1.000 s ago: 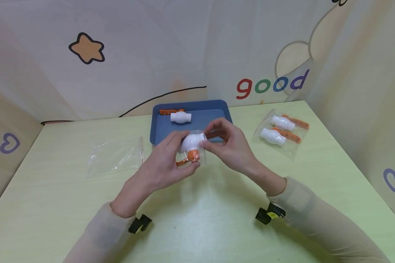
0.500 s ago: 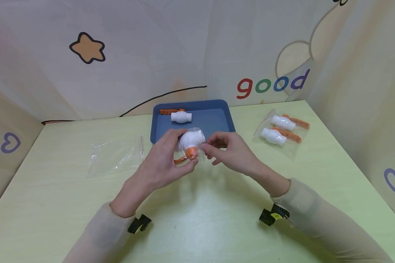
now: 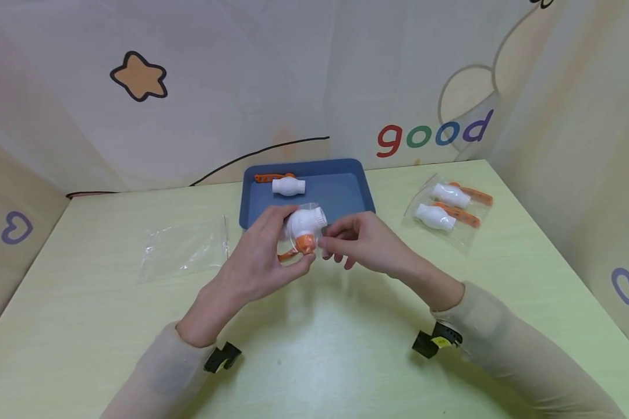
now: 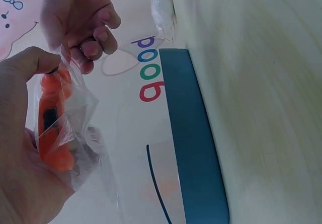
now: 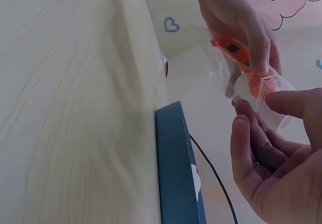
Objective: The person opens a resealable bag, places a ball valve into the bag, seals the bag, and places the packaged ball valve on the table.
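Note:
In the head view the left hand [image 3: 257, 262] grips a white valve [image 3: 305, 221] with an orange handle, inside a clear bag. Its thumb lies at the orange part and its fingers behind the white body. The right hand [image 3: 374, 244] pinches the edge of that bag, just right of the valve's white end. From the left wrist, the orange handle [image 4: 52, 118] shows through wrinkled plastic in the palm. The right wrist view has the bag's edge [image 5: 264, 90] between the right thumb and fingers.
A blue tray [image 3: 340, 169] behind the hands holds a white valve [image 3: 288, 186] with an orange handle. To the right lies a clear bag with two white valves [image 3: 435, 217] and orange handles. A flat clear bag [image 3: 183, 247] lies at the left.
The valve in the left hand has shifted slightly up and left. The right hand has moved off the valve's white end, a little down and right, to the bag's edge.

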Demonstrator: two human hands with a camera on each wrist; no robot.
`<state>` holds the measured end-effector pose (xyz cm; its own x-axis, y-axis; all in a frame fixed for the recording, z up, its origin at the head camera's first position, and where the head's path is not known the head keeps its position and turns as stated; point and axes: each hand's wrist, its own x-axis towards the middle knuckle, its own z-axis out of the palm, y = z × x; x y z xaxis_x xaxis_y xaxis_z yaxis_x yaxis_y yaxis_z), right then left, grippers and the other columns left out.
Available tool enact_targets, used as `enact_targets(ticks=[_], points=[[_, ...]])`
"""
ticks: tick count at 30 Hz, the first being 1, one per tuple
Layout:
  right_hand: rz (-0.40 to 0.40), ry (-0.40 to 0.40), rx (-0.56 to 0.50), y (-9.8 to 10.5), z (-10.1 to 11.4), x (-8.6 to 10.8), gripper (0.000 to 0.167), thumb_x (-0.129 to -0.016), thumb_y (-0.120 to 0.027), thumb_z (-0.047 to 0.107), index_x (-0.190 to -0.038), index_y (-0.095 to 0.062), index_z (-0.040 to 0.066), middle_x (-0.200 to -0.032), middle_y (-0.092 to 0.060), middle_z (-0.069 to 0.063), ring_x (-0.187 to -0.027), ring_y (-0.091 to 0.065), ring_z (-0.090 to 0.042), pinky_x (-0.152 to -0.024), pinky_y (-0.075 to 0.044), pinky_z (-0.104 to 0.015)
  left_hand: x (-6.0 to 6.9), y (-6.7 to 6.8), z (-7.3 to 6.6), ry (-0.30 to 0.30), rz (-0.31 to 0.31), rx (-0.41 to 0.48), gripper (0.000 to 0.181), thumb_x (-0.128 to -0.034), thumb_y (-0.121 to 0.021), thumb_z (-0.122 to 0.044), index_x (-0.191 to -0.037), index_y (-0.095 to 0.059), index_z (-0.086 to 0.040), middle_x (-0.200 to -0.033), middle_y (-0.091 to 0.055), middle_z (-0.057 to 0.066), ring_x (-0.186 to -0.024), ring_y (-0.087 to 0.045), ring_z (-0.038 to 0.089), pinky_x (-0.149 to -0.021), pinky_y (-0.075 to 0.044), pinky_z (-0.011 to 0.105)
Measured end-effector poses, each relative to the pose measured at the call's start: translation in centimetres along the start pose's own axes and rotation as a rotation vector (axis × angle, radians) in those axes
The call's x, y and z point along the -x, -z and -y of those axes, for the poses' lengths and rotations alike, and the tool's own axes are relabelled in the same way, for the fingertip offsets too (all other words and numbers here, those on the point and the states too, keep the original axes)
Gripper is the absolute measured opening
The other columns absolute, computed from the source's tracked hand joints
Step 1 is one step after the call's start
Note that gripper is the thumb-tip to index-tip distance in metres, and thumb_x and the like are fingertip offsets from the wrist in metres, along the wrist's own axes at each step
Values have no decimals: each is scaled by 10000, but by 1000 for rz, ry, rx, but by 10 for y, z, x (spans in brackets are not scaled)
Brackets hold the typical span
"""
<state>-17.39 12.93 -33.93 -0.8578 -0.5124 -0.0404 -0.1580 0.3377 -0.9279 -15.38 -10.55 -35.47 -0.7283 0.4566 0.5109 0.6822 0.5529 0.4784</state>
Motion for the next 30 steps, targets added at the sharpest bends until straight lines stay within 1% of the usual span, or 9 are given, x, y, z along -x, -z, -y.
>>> enact_targets(ticks=[2,5,7,9,13,16,19,25,30], points=[[2,14,-2,0,-1,0,176,-991,-699,164,-1039,-742,0,-870,-728,-108,-783,-642,-397,-630,-592,-364,0,0,0,-6,-1,7,701,-838,-824,-209,-1390,-476,48,-1234,-572,151,-1011,-564,229,-802,-575,403],[-24,20,-10,-1,0,0,155,-992,-697,163,-993,-749,17,-828,-700,-126,-654,-585,-268,-548,-522,-289,1,-1,0,-7,5,20,700,-846,-824,-209,-1393,-474,51,-1234,-572,149,-1014,-564,225,-808,-567,384],[-48,15,-19,-2,2,1,156,-990,-703,174,-986,-749,26,-820,-686,-147,-596,-527,-199,-509,-464,-264,1,-2,-1,0,11,24,697,-854,-822,-211,-1397,-471,50,-1237,-571,144,-1019,-562,220,-815,-554,359],[-72,14,-31,-3,3,1,165,-991,-706,186,-996,-749,27,-821,-680,-157,-577,-495,-185,-493,-427,-259,2,-2,-1,14,15,28,698,-867,-819,-221,-1407,-466,44,-1248,-568,140,-1020,-562,212,-819,-543,340],[-110,32,-64,-3,3,3,176,-1001,-689,159,-1045,-738,-4,-877,-716,-123,-714,-606,-218,-561,-524,-299,3,-3,-2,58,24,60,709,-901,-811,-263,-1444,-456,21,-1263,-559,123,-1017,-558,200,-812,-535,338],[-124,49,-94,-2,4,3,182,-1013,-663,124,-1075,-724,-36,-935,-731,-114,-845,-655,-257,-632,-590,-354,4,-2,-3,107,51,117,724,-925,-796,-301,-1481,-442,0,-1256,-555,89,-1026,-562,182,-836,-535,346],[-139,54,-123,0,7,3,191,-1025,-640,112,-1092,-705,-55,-961,-725,-133,-859,-658,-274,-652,-605,-371,6,-1,-3,154,83,203,700,-964,-753,-307,-1509,-423,-15,-1265,-552,66,-1070,-584,174,-906,-537,363],[-139,40,-167,3,11,3,224,-1038,-610,93,-1136,-655,-103,-978,-707,-164,-864,-679,-267,-698,-616,-397,7,-2,-3,214,115,341,482,-1089,-541,-228,-1510,-441,-16,-1341,-563,86,-1200,-588,229,-1000,-512,421],[-109,43,-163,6,14,4,228,-1036,-610,84,-1144,-642,-115,-986,-702,-163,-883,-680,-273,-712,-617,-393,7,-4,-2,259,97,396,439,-1084,-546,-185,-1473,-473,6,-1363,-578,106,-1215,-586,268,-1000,-511,458]])
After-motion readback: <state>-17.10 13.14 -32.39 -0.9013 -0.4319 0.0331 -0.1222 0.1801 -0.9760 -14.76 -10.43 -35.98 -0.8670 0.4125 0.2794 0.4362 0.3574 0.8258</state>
